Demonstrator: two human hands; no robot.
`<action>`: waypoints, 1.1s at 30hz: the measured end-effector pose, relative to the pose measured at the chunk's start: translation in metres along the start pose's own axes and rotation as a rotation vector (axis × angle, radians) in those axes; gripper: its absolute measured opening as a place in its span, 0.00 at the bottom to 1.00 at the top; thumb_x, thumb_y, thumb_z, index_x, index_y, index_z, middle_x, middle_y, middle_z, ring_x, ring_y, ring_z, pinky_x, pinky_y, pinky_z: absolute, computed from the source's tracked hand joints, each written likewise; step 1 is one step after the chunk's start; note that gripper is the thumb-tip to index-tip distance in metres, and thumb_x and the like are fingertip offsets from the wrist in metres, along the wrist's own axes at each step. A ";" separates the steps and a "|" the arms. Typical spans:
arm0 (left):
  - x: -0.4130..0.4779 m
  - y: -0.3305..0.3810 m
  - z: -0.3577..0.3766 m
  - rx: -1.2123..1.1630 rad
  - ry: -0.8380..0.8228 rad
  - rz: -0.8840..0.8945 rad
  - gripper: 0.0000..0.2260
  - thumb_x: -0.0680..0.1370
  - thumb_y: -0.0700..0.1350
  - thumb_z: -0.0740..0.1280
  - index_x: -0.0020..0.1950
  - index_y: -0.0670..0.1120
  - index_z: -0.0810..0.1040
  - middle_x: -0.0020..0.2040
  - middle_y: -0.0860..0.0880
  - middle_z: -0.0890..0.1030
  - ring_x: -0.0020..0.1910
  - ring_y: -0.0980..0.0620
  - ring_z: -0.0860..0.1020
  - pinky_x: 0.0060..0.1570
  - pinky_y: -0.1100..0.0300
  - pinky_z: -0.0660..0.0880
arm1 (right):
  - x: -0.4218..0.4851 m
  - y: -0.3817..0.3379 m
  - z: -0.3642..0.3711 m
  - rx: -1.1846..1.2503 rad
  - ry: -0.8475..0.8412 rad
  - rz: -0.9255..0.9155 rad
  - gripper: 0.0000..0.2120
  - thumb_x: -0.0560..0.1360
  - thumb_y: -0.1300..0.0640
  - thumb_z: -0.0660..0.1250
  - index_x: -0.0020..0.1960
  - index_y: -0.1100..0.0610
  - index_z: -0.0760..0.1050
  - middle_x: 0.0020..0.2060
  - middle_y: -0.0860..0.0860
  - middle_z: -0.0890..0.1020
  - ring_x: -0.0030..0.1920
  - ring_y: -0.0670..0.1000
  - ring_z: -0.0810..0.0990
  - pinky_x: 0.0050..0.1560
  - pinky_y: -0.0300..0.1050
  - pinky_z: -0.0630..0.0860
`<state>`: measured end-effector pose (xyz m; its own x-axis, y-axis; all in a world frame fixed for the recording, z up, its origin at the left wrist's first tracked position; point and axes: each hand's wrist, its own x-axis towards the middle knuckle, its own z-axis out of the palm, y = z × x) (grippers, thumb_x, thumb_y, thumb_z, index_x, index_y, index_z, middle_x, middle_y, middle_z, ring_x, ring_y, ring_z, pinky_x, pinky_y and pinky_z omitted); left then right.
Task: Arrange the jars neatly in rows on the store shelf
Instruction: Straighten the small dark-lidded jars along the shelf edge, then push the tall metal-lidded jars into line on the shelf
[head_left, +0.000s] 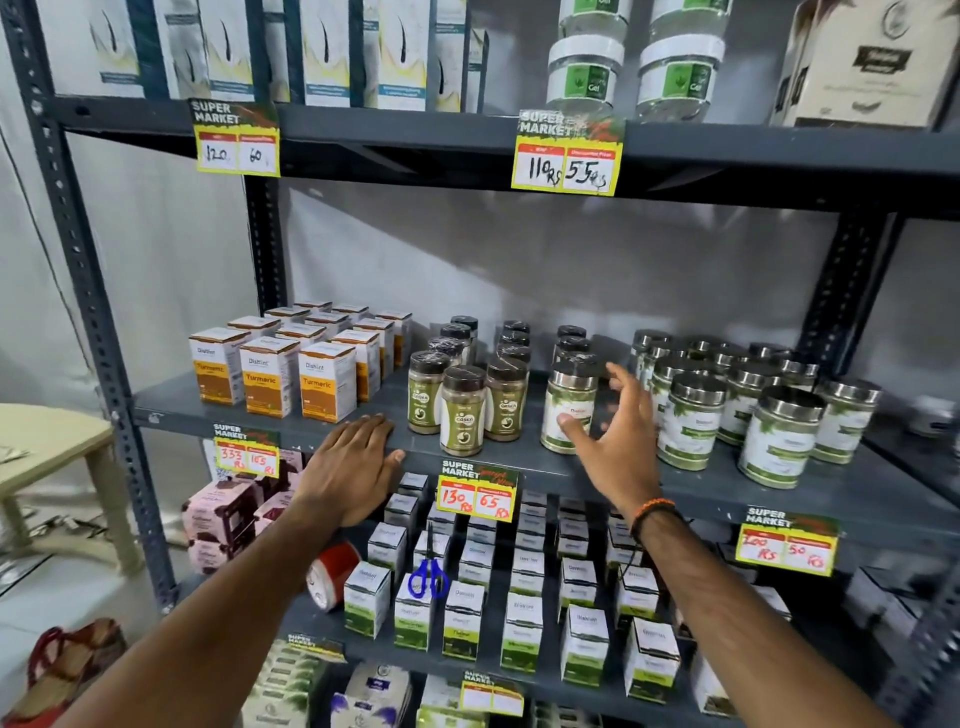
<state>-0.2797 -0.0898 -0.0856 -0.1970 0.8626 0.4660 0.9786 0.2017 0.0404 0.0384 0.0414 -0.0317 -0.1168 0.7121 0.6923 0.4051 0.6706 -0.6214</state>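
Note:
On the grey middle shelf (270, 415) stand several dark-lidded green jars (462, 410) in short rows at the centre. To their right a silver-lidded jar (569, 410) heads a column of similar jars, and a loose cluster of silver-lidded jars (779, 436) fills the right side. My right hand (618, 441) is open, fingers spread, just right of the front silver-lidded jar, thumb near its label; I cannot tell if it touches. My left hand (353, 467) rests flat on the shelf's front edge, left of the green jars, holding nothing.
Orange turmeric boxes (270, 379) fill the shelf's left part. Price tags (475, 496) hang from the shelf edges. Below are white boxes (524, 634), blue scissors (428, 579) and a red tape roll (332, 574). A beige table (47, 447) stands at left.

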 end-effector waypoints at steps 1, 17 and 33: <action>0.000 -0.001 0.001 0.001 0.004 0.000 0.31 0.83 0.61 0.45 0.80 0.43 0.64 0.79 0.42 0.67 0.79 0.44 0.64 0.78 0.47 0.57 | 0.002 0.003 0.001 -0.020 -0.054 0.045 0.45 0.71 0.51 0.80 0.79 0.47 0.58 0.73 0.54 0.70 0.70 0.54 0.71 0.69 0.54 0.72; -0.009 0.020 -0.041 -0.155 0.095 -0.016 0.29 0.85 0.59 0.49 0.78 0.42 0.63 0.78 0.40 0.68 0.77 0.42 0.66 0.75 0.42 0.64 | -0.001 -0.004 -0.022 0.044 -0.073 0.017 0.47 0.69 0.57 0.82 0.79 0.48 0.59 0.65 0.50 0.80 0.54 0.50 0.82 0.60 0.45 0.78; 0.031 0.251 -0.082 -0.114 0.108 0.414 0.30 0.83 0.60 0.49 0.77 0.43 0.65 0.75 0.41 0.72 0.74 0.42 0.69 0.72 0.44 0.69 | -0.009 0.023 -0.234 -0.007 0.156 0.019 0.45 0.66 0.51 0.82 0.75 0.38 0.63 0.52 0.37 0.82 0.46 0.36 0.83 0.54 0.35 0.78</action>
<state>-0.0352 -0.0504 0.0118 0.2141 0.8055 0.5526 0.9753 -0.2082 -0.0743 0.2612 0.0014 0.0334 0.0332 0.6830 0.7296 0.4119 0.6558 -0.6326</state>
